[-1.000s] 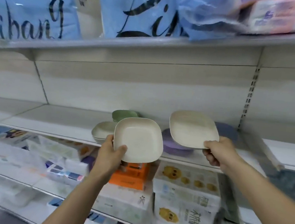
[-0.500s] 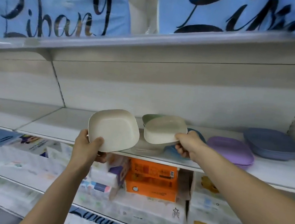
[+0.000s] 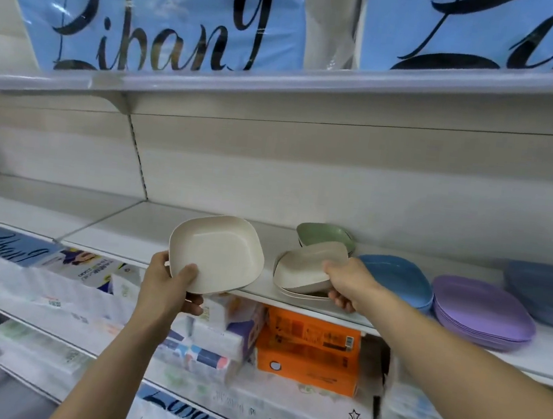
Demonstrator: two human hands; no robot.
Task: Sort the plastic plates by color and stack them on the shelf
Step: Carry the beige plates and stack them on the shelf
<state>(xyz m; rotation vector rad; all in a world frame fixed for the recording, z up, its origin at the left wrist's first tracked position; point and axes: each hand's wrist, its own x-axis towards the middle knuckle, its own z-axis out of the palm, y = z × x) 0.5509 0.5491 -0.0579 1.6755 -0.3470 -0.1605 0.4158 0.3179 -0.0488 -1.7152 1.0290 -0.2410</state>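
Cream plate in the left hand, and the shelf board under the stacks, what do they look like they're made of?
Cream plate: apparently thin plastic, matte finish; slim rim, soft shading, no glossy highlights. Shelf board: probably painted sheet metal, smooth satin off-white; its thin front lip and the slotted upright behind suggest it, though laminate is possible.
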